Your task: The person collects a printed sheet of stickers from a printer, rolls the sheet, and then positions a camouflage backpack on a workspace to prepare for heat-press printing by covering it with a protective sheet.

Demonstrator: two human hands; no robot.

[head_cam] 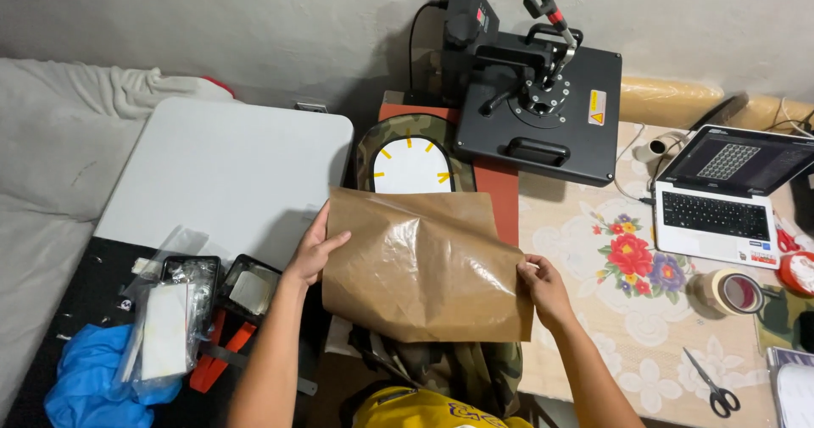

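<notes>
From the head camera, looking down: a sheet of brown, shiny paper (426, 263) is held flat between both hands, low over a camouflage garment (458, 369) that lies on the orange lower bed of a heat press (532, 97). The sheet covers most of the garment; only the top of a white patch with short yellow strokes (411, 167) shows beyond its far edge, and camouflage cloth hangs out below its near edge.

The left hand (314, 250) grips the sheet's left edge about halfway down, thumb on top and pointing right, the other fingers hidden under the paper. The right hand (544, 286) pinches the right edge near the lower corner, thumb and fingertips closed on the paper, knuckles up. Both forearms come in from the bottom of the frame, angled toward each other, bare to the elbow.

The press's black upper plate is swung away to the right. Further right on a flowered tablecloth (627, 309) sit an open laptop (721, 195), a roll of tape (734, 292) and scissors (710, 384). To the left lies a white board (220, 174)
</notes>
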